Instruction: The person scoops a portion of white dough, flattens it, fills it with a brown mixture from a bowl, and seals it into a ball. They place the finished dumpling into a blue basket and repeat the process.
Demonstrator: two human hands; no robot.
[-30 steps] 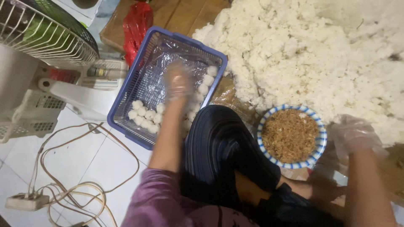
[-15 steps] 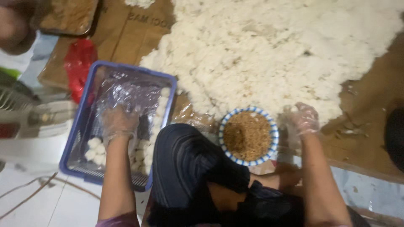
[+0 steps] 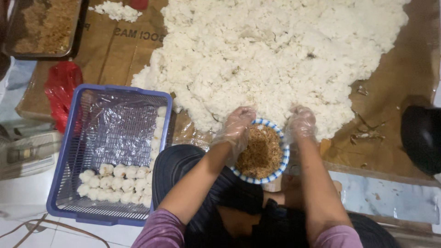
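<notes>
Brown cardboard (image 3: 115, 50) covers the floor ahead of you, and a broad heap of white rice (image 3: 275, 55) lies spread across it, widest from left to right. You sit at its near edge with a round bowl (image 3: 262, 151) of brown shredded filling, blue-and-white rimmed, between your knees; being round, it has no long axis and simply opens upward.

Your left hand (image 3: 236, 131), in a thin clear glove, rests over the bowl's left rim with its fingers curled loosely, pointing toward the rice; you cannot tell whether its grip holds anything. Your right hand (image 3: 301, 124), gloved the same way, sits just beside the bowl's right rim where the rice begins, fingers bent down into the grains, its grip half closed on nothing you can make out.

To your left, a blue plastic basket (image 3: 62, 165) lined with clear film runs lengthwise away from you, with white rice balls (image 3: 117, 183) rowed along its near end and right wall. A red bag (image 3: 59, 89) lies past it, and a dark tray (image 3: 43, 27) of brown filling sits at the far left.
</notes>
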